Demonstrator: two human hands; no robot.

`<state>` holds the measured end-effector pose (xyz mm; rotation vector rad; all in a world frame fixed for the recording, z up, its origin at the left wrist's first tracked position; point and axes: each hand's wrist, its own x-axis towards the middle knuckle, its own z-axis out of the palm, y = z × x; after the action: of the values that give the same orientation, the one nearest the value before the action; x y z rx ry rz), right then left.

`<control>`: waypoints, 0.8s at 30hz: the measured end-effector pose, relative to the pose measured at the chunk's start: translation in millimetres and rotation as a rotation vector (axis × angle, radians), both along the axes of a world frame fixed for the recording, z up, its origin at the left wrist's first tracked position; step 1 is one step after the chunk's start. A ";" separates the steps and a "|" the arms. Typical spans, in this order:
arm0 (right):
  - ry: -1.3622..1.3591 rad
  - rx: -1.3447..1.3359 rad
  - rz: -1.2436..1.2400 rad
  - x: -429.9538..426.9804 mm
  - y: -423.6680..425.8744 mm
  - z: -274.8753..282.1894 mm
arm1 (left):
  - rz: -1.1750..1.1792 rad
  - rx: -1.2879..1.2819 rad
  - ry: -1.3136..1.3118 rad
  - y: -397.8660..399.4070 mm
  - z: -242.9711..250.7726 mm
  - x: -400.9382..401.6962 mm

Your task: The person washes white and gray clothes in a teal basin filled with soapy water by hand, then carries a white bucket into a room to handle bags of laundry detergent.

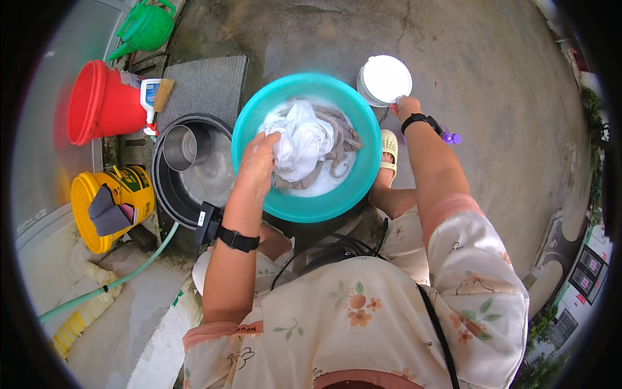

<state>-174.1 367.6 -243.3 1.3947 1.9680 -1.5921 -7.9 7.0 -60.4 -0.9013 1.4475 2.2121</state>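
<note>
A teal plastic basin (pixel 311 214) stands in front of me with sudsy water in it. My left hand (pixel 260 158) grips a bunched white cloth (pixel 303 141) above the suds. Greyish-brown wet fabric (pixel 342 131) lies partly under the white cloth. Out to the right, my right hand (pixel 406 107) pinches the near edge of a white lid (pixel 387 80) on a round white tub (pixel 362 90). The undersides of my right fingers are hidden.
Left of the basin, a black tub (pixel 163 187) holds a metal pot (pixel 179 148). Farther left are a red bucket (pixel 114 102), a spray bottle (pixel 148 99), a brush (pixel 164 95), a yellow bucket (pixel 146 204) with a grey cloth (pixel 109 214), a green watering can (pixel 148 29) and a hose (pixel 141 272). A purple-capped item (pixel 452 138) lies behind my right wrist.
</note>
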 end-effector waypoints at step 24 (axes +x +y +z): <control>0.285 -0.194 0.344 -42.3 30.2 122.3 | -0.542 -1.240 0.203 1.4 -2.9 4.4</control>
<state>-216.4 397.9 -121.0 0.7420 2.0004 -1.8273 -3.5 8.4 -63.3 -0.4280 2.7737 0.8829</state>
